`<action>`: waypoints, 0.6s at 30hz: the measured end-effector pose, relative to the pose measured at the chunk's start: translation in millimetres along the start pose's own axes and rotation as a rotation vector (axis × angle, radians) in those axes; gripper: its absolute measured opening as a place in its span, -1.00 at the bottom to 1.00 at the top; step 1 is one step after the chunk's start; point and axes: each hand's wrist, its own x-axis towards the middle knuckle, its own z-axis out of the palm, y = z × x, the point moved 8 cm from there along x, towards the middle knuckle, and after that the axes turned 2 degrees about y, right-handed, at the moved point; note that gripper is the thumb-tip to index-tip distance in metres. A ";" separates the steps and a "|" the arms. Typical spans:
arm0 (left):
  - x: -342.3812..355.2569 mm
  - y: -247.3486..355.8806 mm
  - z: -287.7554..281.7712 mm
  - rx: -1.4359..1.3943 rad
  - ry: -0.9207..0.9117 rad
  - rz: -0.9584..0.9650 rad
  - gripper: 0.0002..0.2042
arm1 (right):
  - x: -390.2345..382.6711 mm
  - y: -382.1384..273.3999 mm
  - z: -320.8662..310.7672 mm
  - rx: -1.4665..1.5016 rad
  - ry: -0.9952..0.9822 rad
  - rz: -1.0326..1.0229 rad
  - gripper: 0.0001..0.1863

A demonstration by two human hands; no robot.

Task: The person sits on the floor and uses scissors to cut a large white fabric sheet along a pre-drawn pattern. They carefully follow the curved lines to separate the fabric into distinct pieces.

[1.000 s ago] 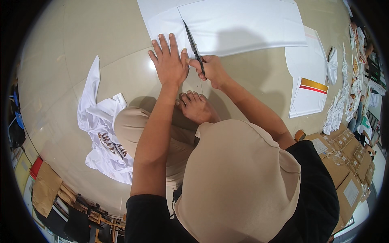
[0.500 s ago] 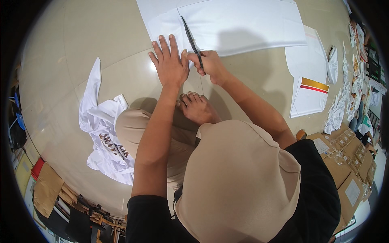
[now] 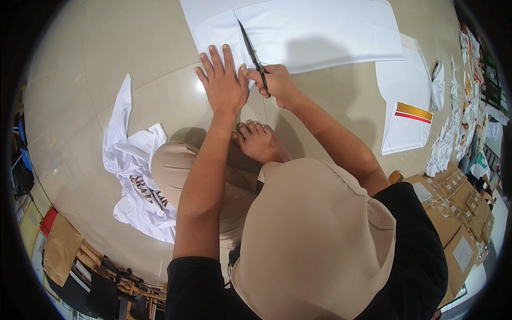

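Note:
My left hand (image 3: pixel 221 85) lies palm down with fingers spread on the white fabric (image 3: pixel 330 26) and the floor at its lower edge. My right hand (image 3: pixel 276 86) grips the handles of long black scissors (image 3: pixel 248 44); their blades lie over the fabric, pointing up along a line in it just right of my left hand. Whether the blades are parted is hard to tell. My bare foot (image 3: pixel 258 141) is on the tiled floor below my hands.
Crumpled white fabric with brown lettering (image 3: pixel 122 152) lies at left. Flat white pieces, one with gold-red bands (image 3: pixel 408 114), lie at right, beside cloth piles (image 3: pixel 440 149) and cardboard boxes (image 3: pixel 458 250). Dark furniture (image 3: pixel 106 288) stands lower left. Partly visible people are at the far right.
My right hand and the scissors have shifted up the picture along the fabric. My left hand stays spread in about the same place.

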 end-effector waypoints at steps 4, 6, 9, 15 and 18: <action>-0.3 0.3 -0.9 0.000 0.002 0.003 -0.28 | 3.9 -5.7 3.0 0.008 -0.047 -0.030 -0.52; 0.1 0.0 -0.4 0.006 0.000 -0.001 -0.27 | 9.2 -9.1 3.6 0.014 -0.059 -0.043 -0.52; 0.4 -0.5 0.5 0.013 -0.002 -0.004 -0.28 | 17.8 -5.3 3.0 -0.035 -0.025 0.021 -0.57; 0.1 -0.9 2.5 0.022 -0.007 0.007 -0.26 | 20.1 -7.6 4.0 -0.043 -0.035 0.013 -0.60; 0.1 -0.8 2.0 0.016 -0.002 0.010 -0.26 | 19.4 -12.1 4.7 0.008 -0.032 -0.011 -0.57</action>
